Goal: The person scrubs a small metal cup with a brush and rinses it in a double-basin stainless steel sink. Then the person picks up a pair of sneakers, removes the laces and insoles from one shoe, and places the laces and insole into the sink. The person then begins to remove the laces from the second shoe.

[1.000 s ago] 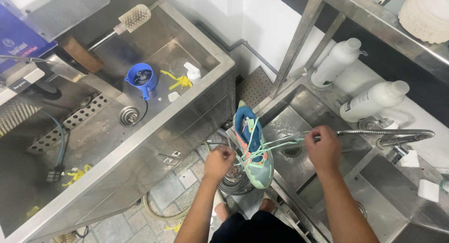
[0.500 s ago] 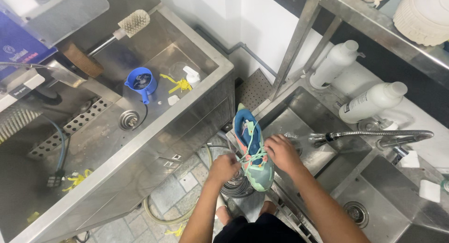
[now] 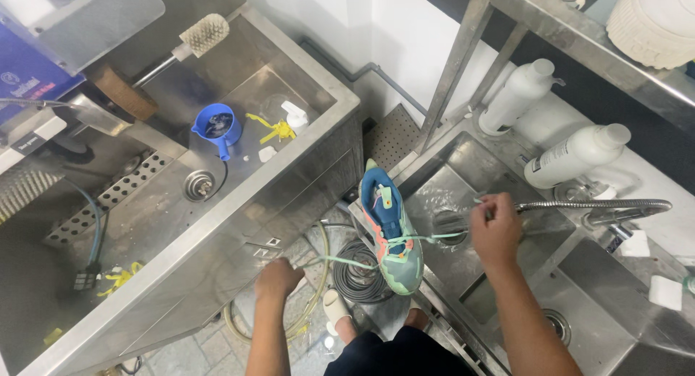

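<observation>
Two steel sinks are flanking the person: a wide sink [image 3: 217, 224] on the left and a smaller sink [image 3: 463, 173] on the right. The sneaker [image 3: 391, 235] is resting sole-down on the smaller sink's near corner rim, seemingly so both hands can work; its long axis is running away from the person, heel nearest. The right hand [image 3: 496, 231] and left hand [image 3: 279, 280] are each closing their fingers on an end of the green lace [image 3: 340, 261], drawing it taut sideways.
</observation>
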